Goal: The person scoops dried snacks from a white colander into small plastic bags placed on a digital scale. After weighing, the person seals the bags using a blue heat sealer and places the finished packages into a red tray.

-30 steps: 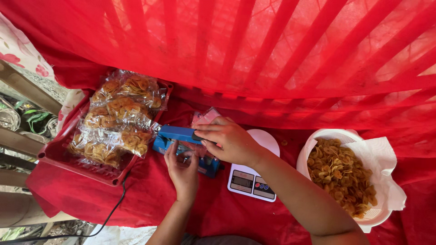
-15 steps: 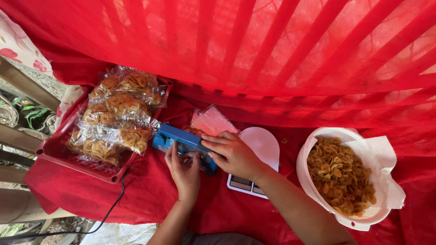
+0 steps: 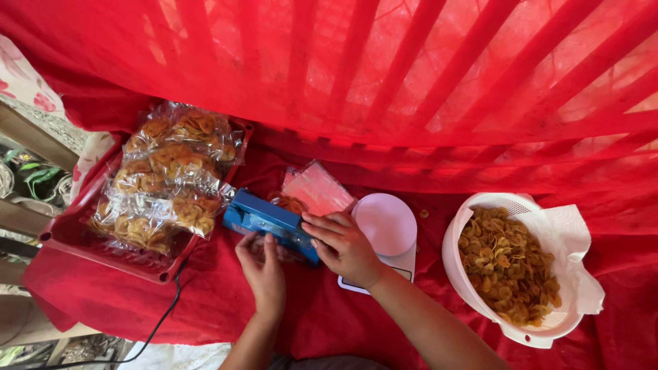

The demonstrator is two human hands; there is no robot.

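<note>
The right hand (image 3: pixel 346 247) presses the blue heat sealer (image 3: pixel 271 223) shut on a clear chip bag (image 3: pixel 312 192) lying across it on the counter (image 3: pixel 205 308), its grip closed on the sealer, while the left hand (image 3: pixel 264 270), fingers flat, steadies the bag's near end.

A red cloth (image 3: pixel 82 288) covered the surface. Sunlit red fabric (image 3: pixel 411 75) with darker stripes hung from 10 to 2 o'clock. At 9 o'clock stood wooden slats (image 3: pixel 27 130) and green plants (image 3: pixel 38 178).
</note>
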